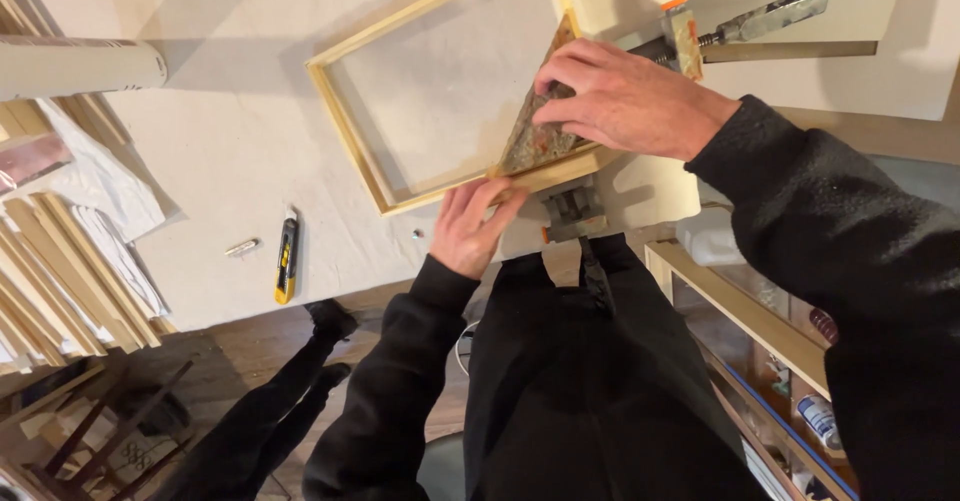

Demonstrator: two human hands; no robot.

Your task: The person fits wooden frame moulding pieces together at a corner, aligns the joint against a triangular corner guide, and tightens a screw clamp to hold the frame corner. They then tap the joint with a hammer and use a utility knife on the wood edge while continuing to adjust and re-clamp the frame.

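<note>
Two hands [620,96] on wooden frame [345,121]

Framing workshop, wooden frame [440,91] on worktable [220,141], clamps [740,26], stacked wood strips [60,271]

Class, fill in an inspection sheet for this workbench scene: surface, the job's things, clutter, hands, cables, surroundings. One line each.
Surface: pale workbench top, covered in light sheet material.
Job's things: wooden frame lying flat; stained triangular corner block set in its near corner; two clamps, bar clamp and lower clamp, at that corner.
Clutter: yellow utility knife; small metal piece; cardboard tube.
Hands: right hand pressing on the block; left hand at the frame's edge.
Cables: white loop, possibly a cable, below the bench edge; unclear.
Surroundings: wooden strips stacked beside the bench; shelf unit with containers.
</note>
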